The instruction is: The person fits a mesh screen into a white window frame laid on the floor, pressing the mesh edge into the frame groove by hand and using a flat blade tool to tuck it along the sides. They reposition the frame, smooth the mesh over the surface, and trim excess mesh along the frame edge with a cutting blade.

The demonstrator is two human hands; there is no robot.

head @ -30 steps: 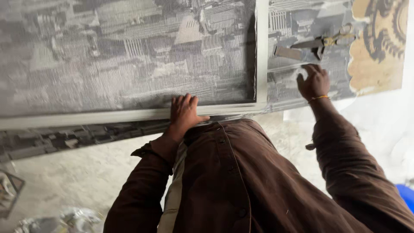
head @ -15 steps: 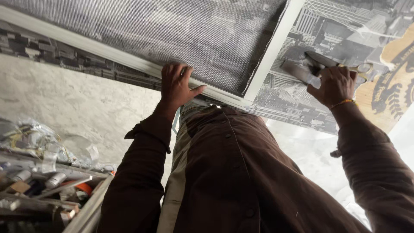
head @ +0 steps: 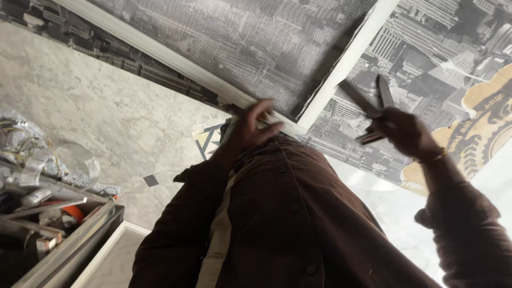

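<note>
While the left hand [head: 255, 127] closes on the white frame bar [head: 176, 61] of a grey mesh screen [head: 240, 37], the blurred right hand [head: 401, 130] grips dark scissors [head: 373, 106], blades open, above city-print paper [head: 426, 48], marble floor [head: 106, 117] beside.

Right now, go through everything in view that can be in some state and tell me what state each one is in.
Scissors: blades open, lifted off the sheet, blurred.
Right hand: closed around the scissors' handles.
Left hand: fingers curled on the white frame bar.
Mesh screen: lying flat inside the frame.
Printed sheet: spread flat under the frame.
Tool tray: open, full of clutter.
</note>
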